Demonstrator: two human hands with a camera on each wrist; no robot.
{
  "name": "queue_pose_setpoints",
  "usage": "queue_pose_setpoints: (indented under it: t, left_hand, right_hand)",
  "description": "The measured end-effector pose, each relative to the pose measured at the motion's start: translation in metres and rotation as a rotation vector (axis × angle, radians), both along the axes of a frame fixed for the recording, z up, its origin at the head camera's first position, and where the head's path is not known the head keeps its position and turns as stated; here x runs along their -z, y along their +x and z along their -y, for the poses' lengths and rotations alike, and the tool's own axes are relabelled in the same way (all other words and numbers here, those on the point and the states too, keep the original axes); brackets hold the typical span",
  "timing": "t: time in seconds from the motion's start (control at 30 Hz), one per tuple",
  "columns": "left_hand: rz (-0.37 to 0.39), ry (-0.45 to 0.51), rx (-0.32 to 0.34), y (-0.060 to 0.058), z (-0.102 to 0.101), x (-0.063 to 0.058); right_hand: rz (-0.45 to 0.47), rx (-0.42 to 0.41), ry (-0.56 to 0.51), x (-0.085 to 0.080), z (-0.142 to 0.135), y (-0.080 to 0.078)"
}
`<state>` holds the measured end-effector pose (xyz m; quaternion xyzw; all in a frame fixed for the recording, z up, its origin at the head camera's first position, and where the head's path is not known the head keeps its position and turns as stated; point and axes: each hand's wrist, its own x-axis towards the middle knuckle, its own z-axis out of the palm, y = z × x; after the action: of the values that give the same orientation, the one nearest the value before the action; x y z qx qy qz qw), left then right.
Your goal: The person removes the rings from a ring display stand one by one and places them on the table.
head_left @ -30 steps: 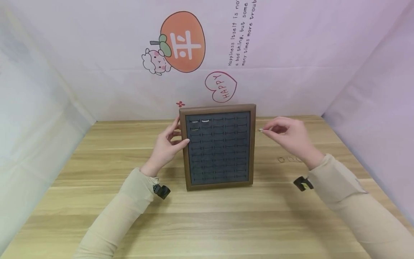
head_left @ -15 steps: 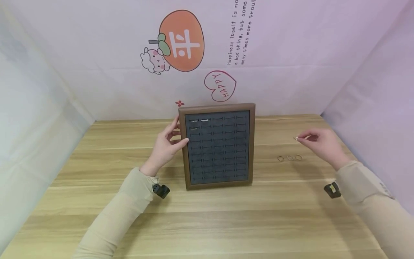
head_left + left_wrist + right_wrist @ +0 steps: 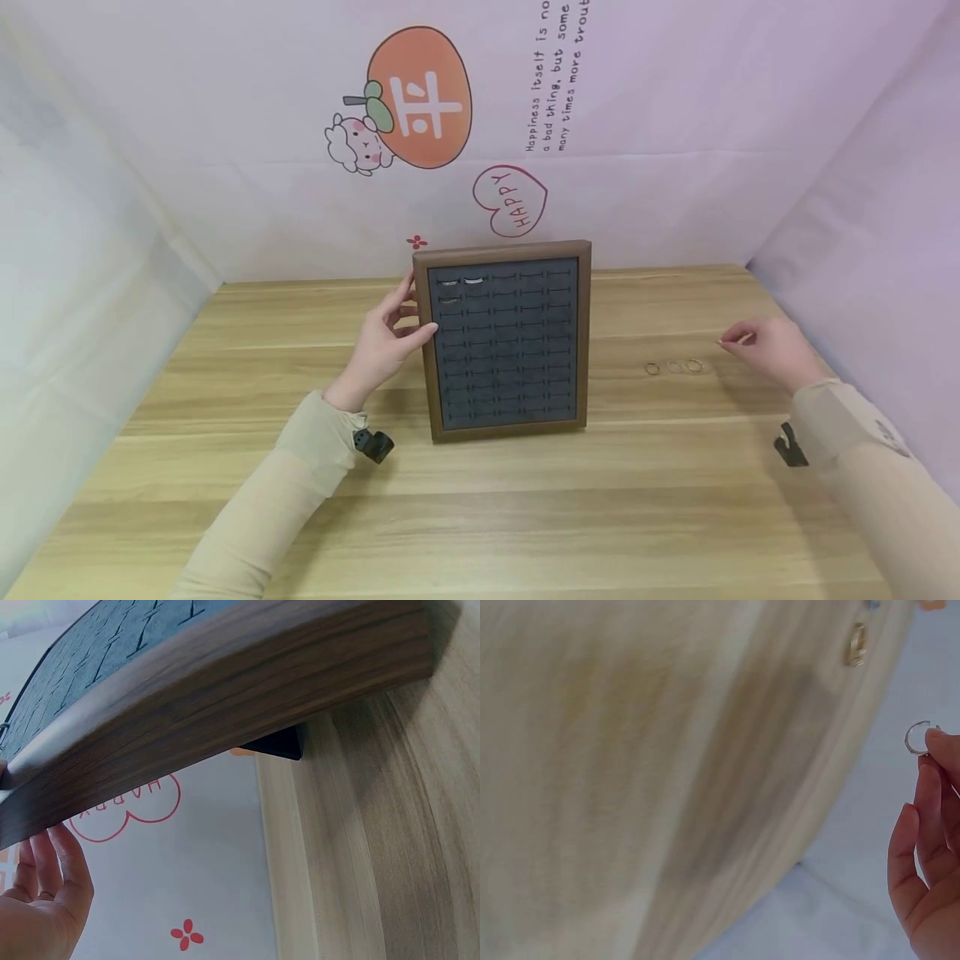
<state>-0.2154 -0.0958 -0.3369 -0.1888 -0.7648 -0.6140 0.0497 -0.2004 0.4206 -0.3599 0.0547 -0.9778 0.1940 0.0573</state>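
Brown-framed ring board (image 3: 508, 350), its left edge gripped by the left hand (image 3: 382, 337), stands on the counter (image 3: 480, 517) with just three seated rings (image 3: 473, 281), while the right hand (image 3: 772, 350) pinches a silver ring (image 3: 907, 741) and three loose rings (image 3: 652, 374) lie unplaced nearby.

The bench (image 3: 480, 508) has a pale wood-grain top with darker brown streaks running from side to side. Near its middle a brown-framed ring display board (image 3: 507, 346) stands on its lower edge. Off to the board's right, three thin finger rings (image 3: 647, 370) lie in a short row, just beside one another.
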Motion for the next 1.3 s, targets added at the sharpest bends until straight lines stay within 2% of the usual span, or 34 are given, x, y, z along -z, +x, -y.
queue_pose_setpoints:
  t: [0.27, 0.37, 0.53, 0.87, 1.03, 1.17, 1.3]
  left_hand:
    - [0.01, 0.01, 0.003, 0.001, -0.001, -0.002]
    - [0.011, 0.016, 0.001, 0.001, 0.0, -0.002]
    - [0.01, 0.022, 0.001, 0.002, 0.0, -0.001]
    - [0.007, 0.027, -0.002, 0.001, 0.001, 0.0]
    - [0.002, 0.022, -0.005, 0.001, 0.002, 0.0]
    - [0.004, 0.015, -0.005, 0.001, 0.001, 0.0]
    - [0.012, 0.001, -0.004, 0.002, 0.0, -0.002]
  right_hand:
    - [0.037, -0.042, 0.078, 0.015, -0.013, -0.001]
    - [0.088, -0.046, 0.064, 0.017, -0.014, -0.002]
    - [0.123, -0.054, 0.053, 0.021, -0.016, -0.002]
    - [0.096, -0.094, 0.086, 0.027, -0.015, -0.002]
    - [0.119, -0.102, 0.096, 0.026, -0.014, -0.003]
    - [0.127, -0.086, 0.063, 0.026, -0.014, -0.001]
    - [0.098, -0.063, 0.0, 0.023, -0.011, 0.005]
